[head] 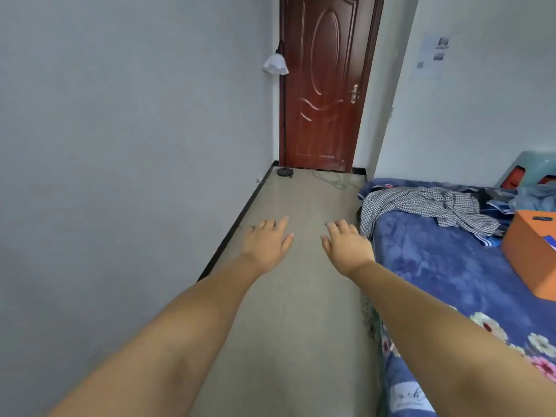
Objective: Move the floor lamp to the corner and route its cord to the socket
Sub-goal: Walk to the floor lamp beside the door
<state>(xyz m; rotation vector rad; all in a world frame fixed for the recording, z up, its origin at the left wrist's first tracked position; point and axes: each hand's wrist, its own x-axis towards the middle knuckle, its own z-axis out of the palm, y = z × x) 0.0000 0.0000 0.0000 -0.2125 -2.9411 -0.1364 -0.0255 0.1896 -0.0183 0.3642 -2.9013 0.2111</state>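
Note:
A floor lamp (pixel 282 115) with a thin black pole, a round black base and a white frilled shade stands upright at the far end of the room, in the corner where the left wall meets the dark red door. Its pale cord (pixel 331 179) lies in loose loops on the floor in front of the door. I see no socket. My left hand (pixel 267 242) and my right hand (pixel 346 245) are stretched out in front of me, palms down, fingers apart, holding nothing, far from the lamp.
A grey wall (pixel 120 145) with a black skirting runs along the left. A bed (pixel 445 281) with a blue flowered blanket fills the right, bearing a checked shirt (pixel 421 206) and an orange box (pixel 532 251). A strip of tiled floor (pixel 301 296) leads to the door (pixel 325 85).

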